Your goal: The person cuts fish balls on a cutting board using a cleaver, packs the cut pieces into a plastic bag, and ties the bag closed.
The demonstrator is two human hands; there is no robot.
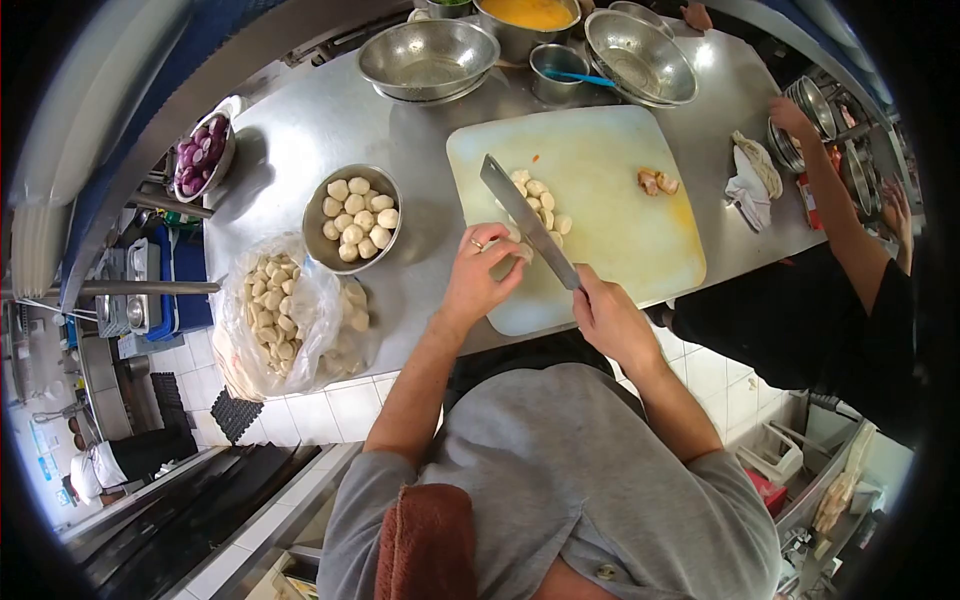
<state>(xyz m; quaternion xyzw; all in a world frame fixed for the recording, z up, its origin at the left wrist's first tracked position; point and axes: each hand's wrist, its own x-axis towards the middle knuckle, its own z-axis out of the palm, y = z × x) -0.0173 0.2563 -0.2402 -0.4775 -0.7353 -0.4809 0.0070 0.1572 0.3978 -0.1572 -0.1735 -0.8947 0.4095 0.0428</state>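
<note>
My right hand [612, 318] grips the handle of a large knife [530, 222], whose blade points up and left over a pale cutting board [620, 150]. Left of the blade, my left hand [483, 272] has its fingers curled at a pale round piece [515, 243] near the board's lower left part. Several cut pale pieces [543, 200] lie along the blade's right side. Small browned scraps [658, 182] rest at the board's right. A steel bowl [395, 235] of pale balls and a plastic bag [318, 335] of similar pieces stand to the left.
Steel bowls [428, 55], a pot with orange liquid [530, 12] and a small pot [545, 85] line the table's far side. Purple onions [203, 152] fill a container at far left. A cloth [750, 185] lies right of the board; a co-worker's arm [845, 205] reaches in there.
</note>
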